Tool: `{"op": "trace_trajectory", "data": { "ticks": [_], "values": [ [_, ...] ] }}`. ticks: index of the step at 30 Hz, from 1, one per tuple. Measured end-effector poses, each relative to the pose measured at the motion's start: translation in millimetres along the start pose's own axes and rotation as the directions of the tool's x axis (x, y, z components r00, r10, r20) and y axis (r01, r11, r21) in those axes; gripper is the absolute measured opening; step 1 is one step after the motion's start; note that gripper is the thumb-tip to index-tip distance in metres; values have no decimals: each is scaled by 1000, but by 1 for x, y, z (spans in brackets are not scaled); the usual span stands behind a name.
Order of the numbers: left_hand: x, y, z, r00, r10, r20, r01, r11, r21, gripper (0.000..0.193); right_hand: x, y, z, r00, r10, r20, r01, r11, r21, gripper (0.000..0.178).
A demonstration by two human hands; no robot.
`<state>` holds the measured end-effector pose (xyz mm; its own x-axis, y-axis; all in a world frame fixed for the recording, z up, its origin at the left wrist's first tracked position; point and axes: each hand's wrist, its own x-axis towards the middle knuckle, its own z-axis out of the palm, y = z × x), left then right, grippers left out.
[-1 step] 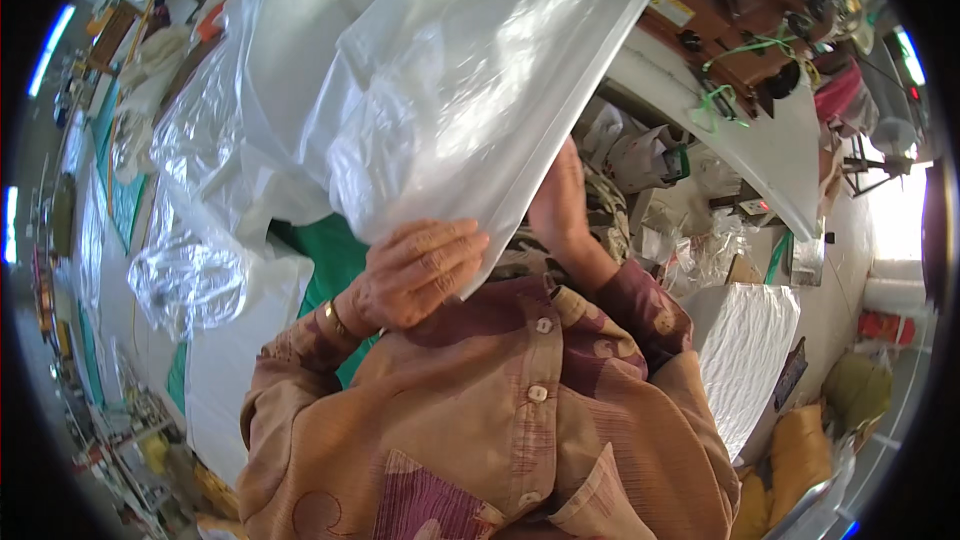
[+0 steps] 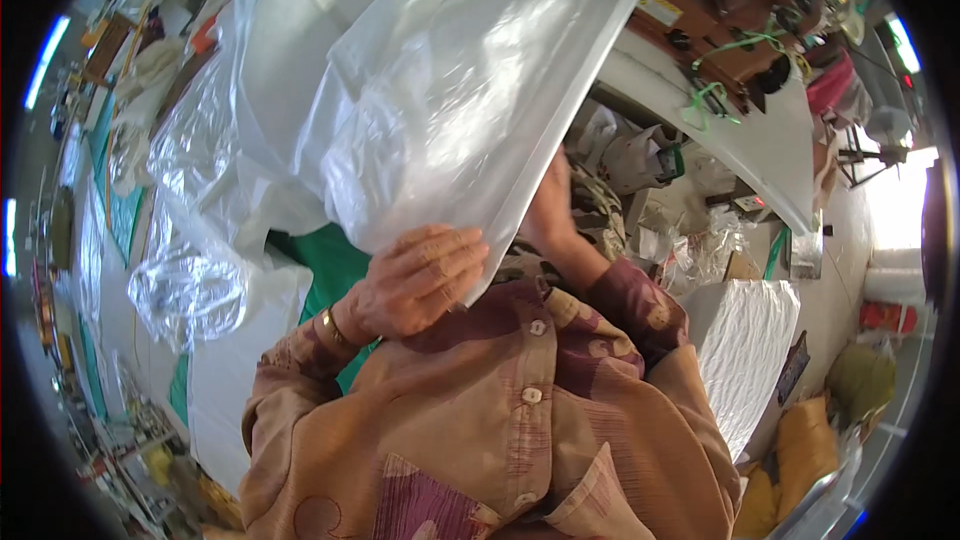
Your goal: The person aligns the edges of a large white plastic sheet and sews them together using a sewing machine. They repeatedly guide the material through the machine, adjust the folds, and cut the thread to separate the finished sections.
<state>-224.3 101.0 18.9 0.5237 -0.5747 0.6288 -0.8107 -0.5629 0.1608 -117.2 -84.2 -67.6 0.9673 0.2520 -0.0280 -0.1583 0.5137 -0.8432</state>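
Observation:
A large, glossy, translucent white plastic sheet [image 2: 470, 90] stretches from my body up to a brown sewing machine [image 2: 735, 10] at the upper right. Its right border is a straight, folded strip running down to a corner by my chest. Near that corner my left hand [image 2: 425, 275] is closed on the plastic sheet, fingers lying over its top side. Beside the folded border, lower down, is my right hand [image 2: 548, 208]; the sheet covers its fingers, so their grip is hidden.
Green string [image 2: 710, 105] hangs at the machine over a pale tabletop [image 2: 760, 155]. Crumpled clear plastic [image 2: 190, 285] lies at left, beside green cloth [image 2: 325, 260]. A white wrapped block [image 2: 745, 355] stands at lower right, with yellow-brown bundles [image 2: 805, 445] beyond it.
The sheet's folded edge has shifted slightly left in the picture. My right hand sits a little lower and farther behind it. My left hand keeps its hold.

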Motion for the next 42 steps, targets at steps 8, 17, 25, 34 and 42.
{"op": "trace_trajectory", "data": {
  "ticks": [8,17,25,34,42],
  "values": [
    [41,-2,7,927,114,357,-106,993,-41,13,14,-6,19,972,233,5,-223,934,-281,28],
    [44,-23,44,871,139,472,-80,986,-143,7,121,-109,-67,835,-424,-352,175,810,-560,35],
    [48,-27,48,903,141,405,-63,978,-201,13,142,-96,3,792,-440,423,299,-323,-898,54],
    [39,-31,46,896,83,436,31,968,-247,18,80,-141,56,848,-312,429,529,549,-647,20],
    [37,-40,65,883,110,456,0,972,-234,11,180,-146,-72,707,-679,-196,9,286,-958,40]
  ]
}}
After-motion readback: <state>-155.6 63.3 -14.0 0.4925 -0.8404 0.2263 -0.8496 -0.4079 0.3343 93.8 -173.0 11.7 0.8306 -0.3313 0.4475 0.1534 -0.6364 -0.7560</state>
